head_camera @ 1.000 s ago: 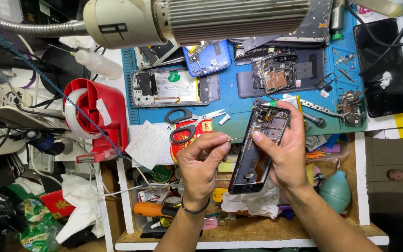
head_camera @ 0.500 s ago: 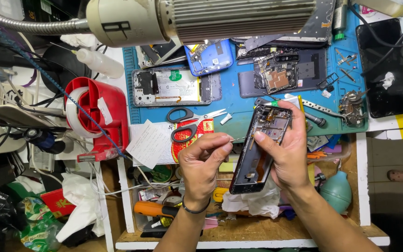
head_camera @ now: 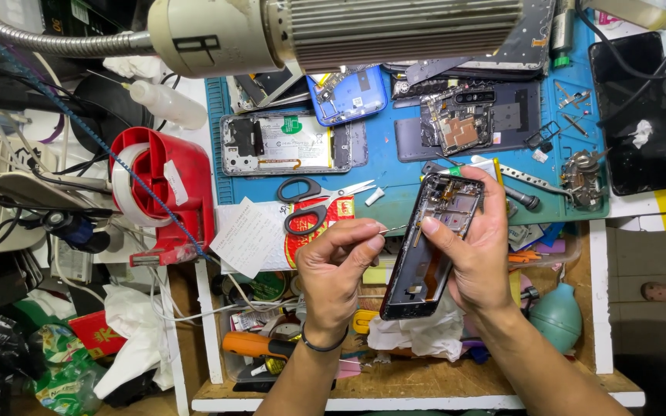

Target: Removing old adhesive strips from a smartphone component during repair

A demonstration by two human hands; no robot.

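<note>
My right hand (head_camera: 472, 250) grips an opened phone frame (head_camera: 428, 254), dark and emptied, tilted with its top toward the blue mat (head_camera: 395, 181). The thumb rests on the frame's upper left edge. My left hand (head_camera: 338, 270) pinches thin metal tweezers (head_camera: 391, 229) whose tip points at that same edge, just beside the thumb. Both hands hover above the open drawer at the bench front.
On the blue mat lie black-handled scissors (head_camera: 306, 202), an opened phone with a battery (head_camera: 287, 144), a blue back cover (head_camera: 348, 94) and a circuit board (head_camera: 460, 127). A red tape dispenser (head_camera: 165, 189) stands left. A lamp head (head_camera: 333, 31) hangs overhead. A green air blower (head_camera: 556, 316) sits right.
The hands and the phone frame have stayed almost in place; the tweezers tip has come slightly closer to the frame's upper edge.
</note>
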